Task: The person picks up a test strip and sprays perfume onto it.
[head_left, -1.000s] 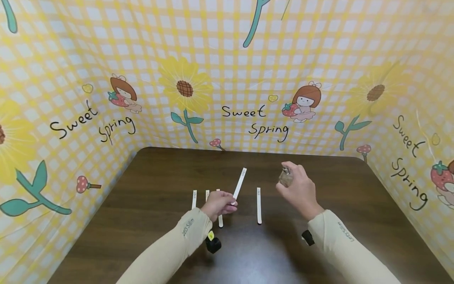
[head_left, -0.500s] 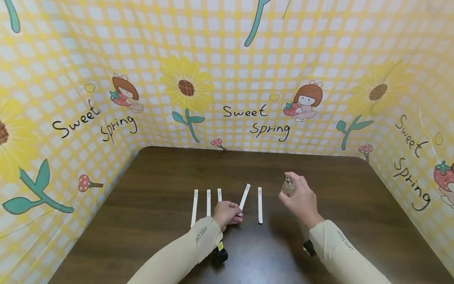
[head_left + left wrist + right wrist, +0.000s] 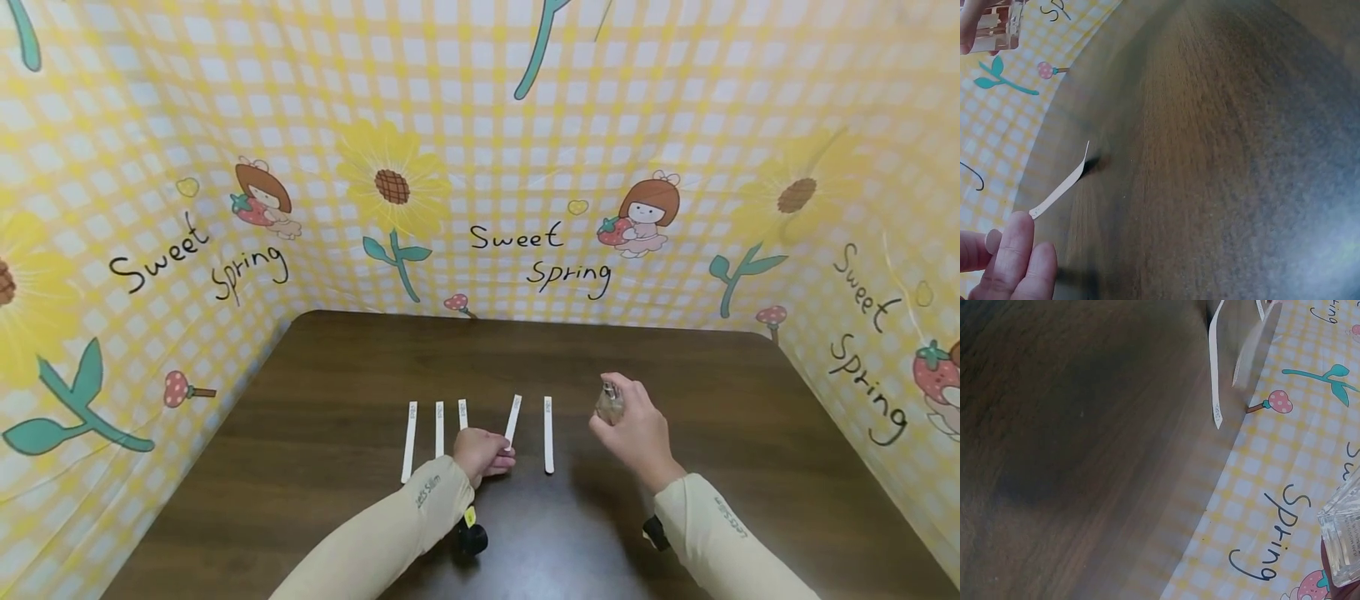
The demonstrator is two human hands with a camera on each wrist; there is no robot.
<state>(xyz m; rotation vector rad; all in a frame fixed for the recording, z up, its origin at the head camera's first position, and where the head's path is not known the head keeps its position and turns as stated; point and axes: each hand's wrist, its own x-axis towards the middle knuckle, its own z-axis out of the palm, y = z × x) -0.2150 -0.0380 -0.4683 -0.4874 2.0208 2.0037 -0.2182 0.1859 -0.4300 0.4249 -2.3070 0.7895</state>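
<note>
In the head view my left hand point(image 3: 483, 452) pinches the near end of a white paper test strip point(image 3: 513, 421) low over the table, its far end angled to the right. The strip's rounded end shows between thumb and finger in the left wrist view. Just right of it another test strip point(image 3: 548, 437) lies on the table, one end bent up in the left wrist view. My right hand point(image 3: 641, 433) grips a clear glass perfume bottle point(image 3: 609, 407) above the table, a finger at its top. Part of this bottle point(image 3: 1342, 534) enters the right wrist view.
Left of my left hand lie more white strips: a leftmost strip point(image 3: 409, 442), a middle strip point(image 3: 440, 429) and a third strip point(image 3: 462, 413) partly covered by the hand. The dark wooden table point(image 3: 337, 358) meets a yellow checked cloth point(image 3: 510, 183) at its back and sides.
My left hand has lowered the held strip toward the table, nearer to me and slightly right. The right hand has come down a little with the perfume bottle.
</note>
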